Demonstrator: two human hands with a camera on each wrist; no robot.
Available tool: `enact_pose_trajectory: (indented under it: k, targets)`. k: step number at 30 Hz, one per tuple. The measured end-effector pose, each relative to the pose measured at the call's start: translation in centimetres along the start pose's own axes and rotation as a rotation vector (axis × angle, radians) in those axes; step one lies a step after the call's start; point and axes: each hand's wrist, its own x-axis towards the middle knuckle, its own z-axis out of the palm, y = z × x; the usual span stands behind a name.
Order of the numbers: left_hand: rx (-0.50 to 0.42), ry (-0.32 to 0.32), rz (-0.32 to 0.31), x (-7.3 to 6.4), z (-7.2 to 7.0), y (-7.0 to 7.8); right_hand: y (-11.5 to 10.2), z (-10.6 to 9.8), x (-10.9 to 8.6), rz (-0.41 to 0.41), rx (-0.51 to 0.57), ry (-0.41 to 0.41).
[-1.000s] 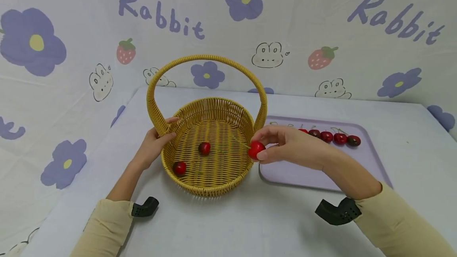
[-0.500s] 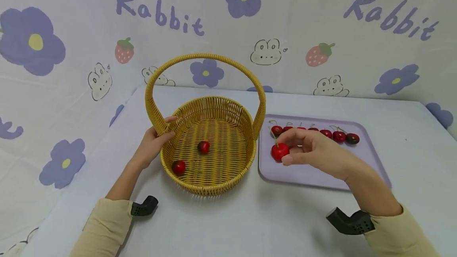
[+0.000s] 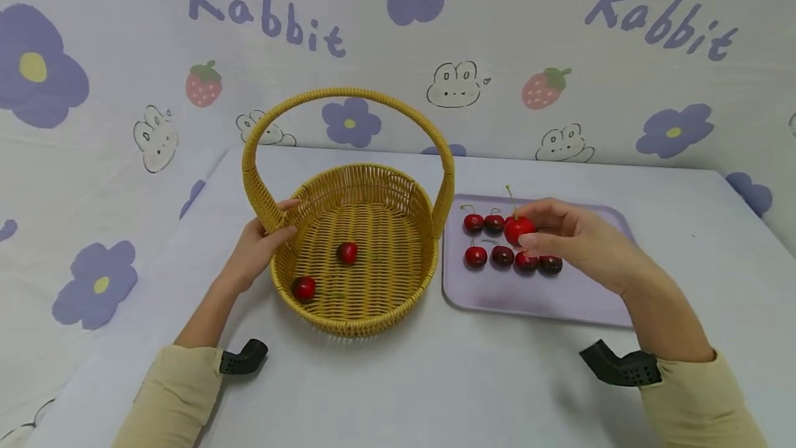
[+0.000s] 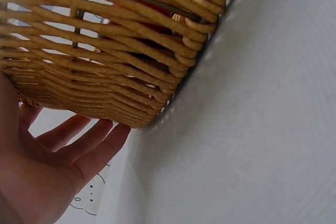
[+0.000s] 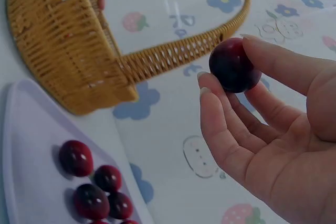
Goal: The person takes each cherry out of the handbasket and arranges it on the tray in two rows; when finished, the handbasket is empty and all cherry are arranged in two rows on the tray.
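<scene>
A yellow woven basket [image 3: 357,327] with a tall arched handle stands on the table, two dark red cherries lying inside it. My left hand [image 3: 253,252] grips its left rim at the handle's base; the left wrist view shows fingers [image 4: 97,153] against the outer weave. Above the lilac tray [image 3: 528,301], my right hand [image 3: 581,240] pinches a red cherry [image 3: 518,230] between thumb and fingertips, its green stem pointing up. In the right wrist view that cherry [image 5: 232,65] looks darker. Stemmed cherries lie in two rows on the tray, some hidden behind the right hand.
The tray lies just right of the basket, on the white tabletop [image 3: 398,393]. Behind the table hangs a patterned cloth [image 3: 497,33] with flowers, strawberries and rabbits. The basket's handle [image 3: 348,93] rises high above its rim.
My right hand has moved right with the cherry, from the basket's right rim to above the tray. The left hand keeps its grip on the basket. The head view has shifted slightly.
</scene>
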Motion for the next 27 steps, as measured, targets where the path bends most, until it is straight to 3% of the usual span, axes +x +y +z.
enact_pose_trajectory:
  k: [11,27]
  targets:
    - [0.008,0.002,-0.008,-0.2,-0.3,0.0,2.4,-3.0,0.7,0.058,-0.115,0.047]
    - [0.009,-0.008,-0.018,-0.1,0.0,0.1,8.6,-7.6,0.8,0.237,-0.005,-0.022]
